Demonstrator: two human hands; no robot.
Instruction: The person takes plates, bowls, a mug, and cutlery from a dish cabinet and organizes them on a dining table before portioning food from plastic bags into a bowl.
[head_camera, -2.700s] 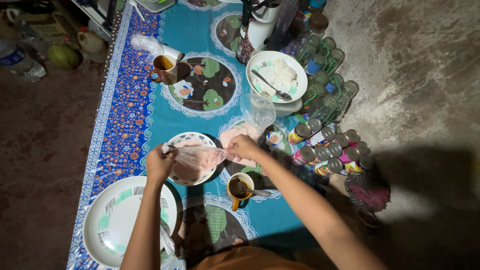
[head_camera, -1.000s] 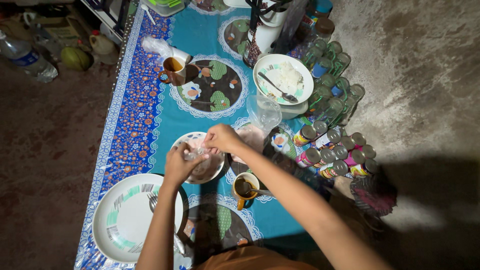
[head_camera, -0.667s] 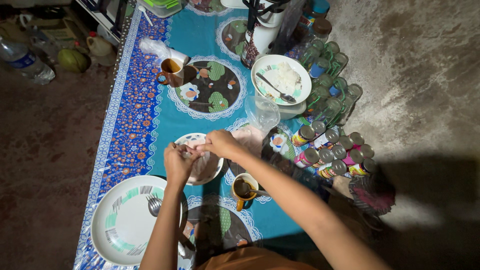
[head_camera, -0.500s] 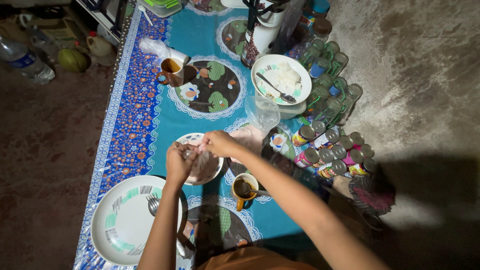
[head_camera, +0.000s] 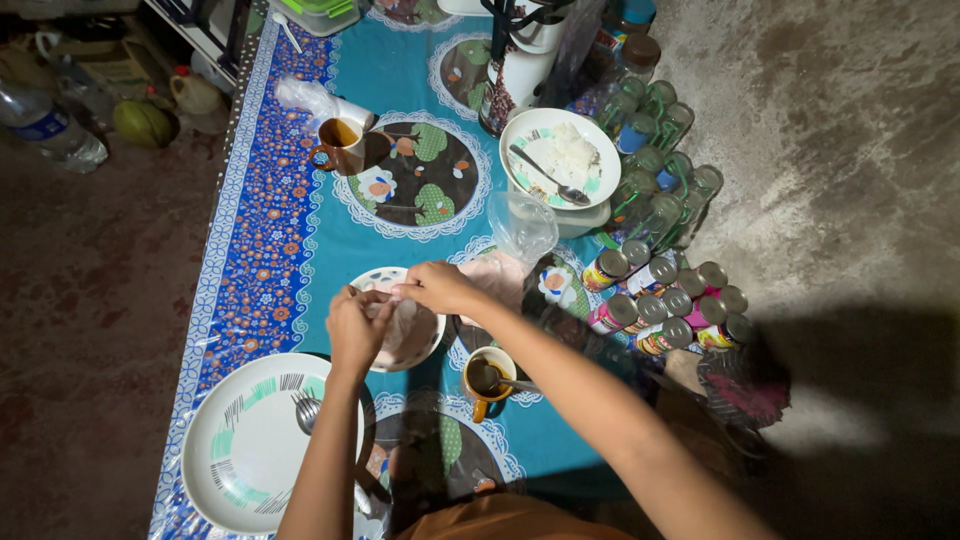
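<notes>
Plastic bag (head_camera: 398, 318) pinched in both hands' grip over small bowl (head_camera: 432, 335); yellow mug (head_camera: 484, 380), cans (head_camera: 660, 300) nearby.

Single view, worn on the head, looking steeply down from above the near end of a long table (head_camera: 400, 70) covered in blue patterned cloth. Faces along the table's length, far end toward the top of the frame, near edge at the bottom. Close enough to take in both forearms reaching up from the bottom, left hand (head_camera: 358, 325) and right hand (head_camera: 438, 288) meeting near the middle. Bare floor (head_camera: 80, 330) visible at the left, rough grey wall (head_camera: 840, 130) at the right. No second view to overlap with.
</notes>
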